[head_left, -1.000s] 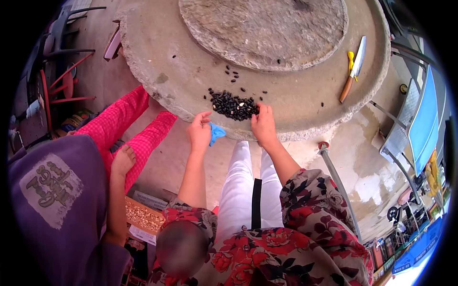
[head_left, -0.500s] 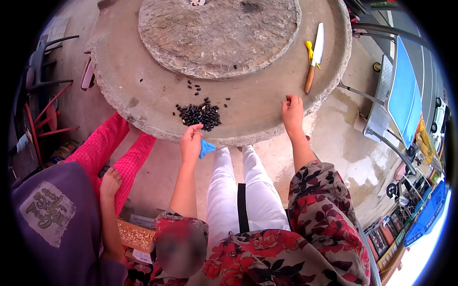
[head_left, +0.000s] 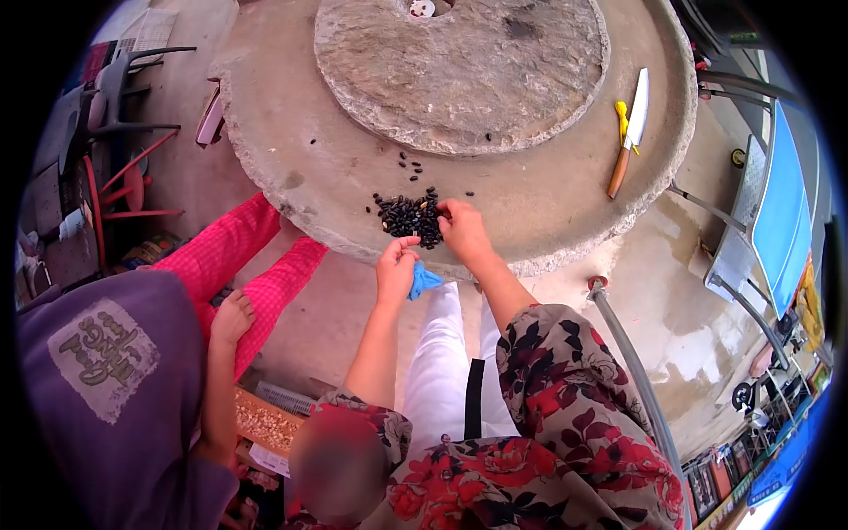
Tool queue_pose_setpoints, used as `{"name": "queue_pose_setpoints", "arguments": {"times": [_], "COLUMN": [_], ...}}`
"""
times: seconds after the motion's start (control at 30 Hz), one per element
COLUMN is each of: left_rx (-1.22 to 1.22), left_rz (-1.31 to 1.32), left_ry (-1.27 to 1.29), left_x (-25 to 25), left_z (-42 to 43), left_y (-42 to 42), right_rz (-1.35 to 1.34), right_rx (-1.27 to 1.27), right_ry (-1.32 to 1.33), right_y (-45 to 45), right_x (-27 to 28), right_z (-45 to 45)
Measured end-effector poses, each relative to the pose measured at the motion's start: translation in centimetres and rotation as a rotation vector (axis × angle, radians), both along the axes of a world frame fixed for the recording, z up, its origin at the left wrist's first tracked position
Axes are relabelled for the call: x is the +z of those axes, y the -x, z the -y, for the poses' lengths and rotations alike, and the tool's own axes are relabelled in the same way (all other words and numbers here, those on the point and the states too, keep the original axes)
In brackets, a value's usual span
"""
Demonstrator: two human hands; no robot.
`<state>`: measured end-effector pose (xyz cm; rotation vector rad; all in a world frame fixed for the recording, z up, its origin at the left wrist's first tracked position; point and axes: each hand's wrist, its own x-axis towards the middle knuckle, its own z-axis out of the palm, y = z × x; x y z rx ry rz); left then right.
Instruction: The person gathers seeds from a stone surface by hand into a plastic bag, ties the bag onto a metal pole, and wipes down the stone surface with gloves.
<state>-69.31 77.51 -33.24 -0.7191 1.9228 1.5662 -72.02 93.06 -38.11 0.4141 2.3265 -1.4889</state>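
By the stone surface's [head_left: 548, 203] near edge, right hand [head_left: 466, 233] is back at black beans [head_left: 405, 216], grip unclear to me; left hand [head_left: 394, 270] clutches blue cloth [head_left: 425, 281].

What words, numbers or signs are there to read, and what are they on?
None that I can read for sure.
Purple shirt: lettering on its pale patch, too stylised and blurred to read.
White paper at lower left: any print is too small.
Blue sheet at lower right: marks too small.
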Motion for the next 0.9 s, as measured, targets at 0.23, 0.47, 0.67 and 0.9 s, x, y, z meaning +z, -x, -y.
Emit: {"name": "queue_pose_setpoints", "arguments": {"times": [0.23, 0.47, 0.67, 0.9], "left_rx": [0.305, 0.396, 0.405, 0.514], "left_rz": [0.084, 0.118, 0.105, 0.114], "left_ry": [-0.197, -0.238, -0.236, -0.320], "left_x": [0.9, 0.9, 0.3, 0.0], "left_z": [2.7, 3.9, 4.1, 2.0], "left_y": [0.8, 1.3, 1.1, 0.2], "right_rz": [-0.158, -0.344, -0.539, -0.334], "right_rx": [-0.085, 0.412, 0.574, 0.232], "right_ry": [-0.306, -0.411, -0.791, -0.198], "right_y": [2.5, 8.3, 6.2, 0.1], "right_x": [1.0, 2.5, 0.6, 6.1], "right_z": [-0.5, 3.9, 5.2, 1.9]}}
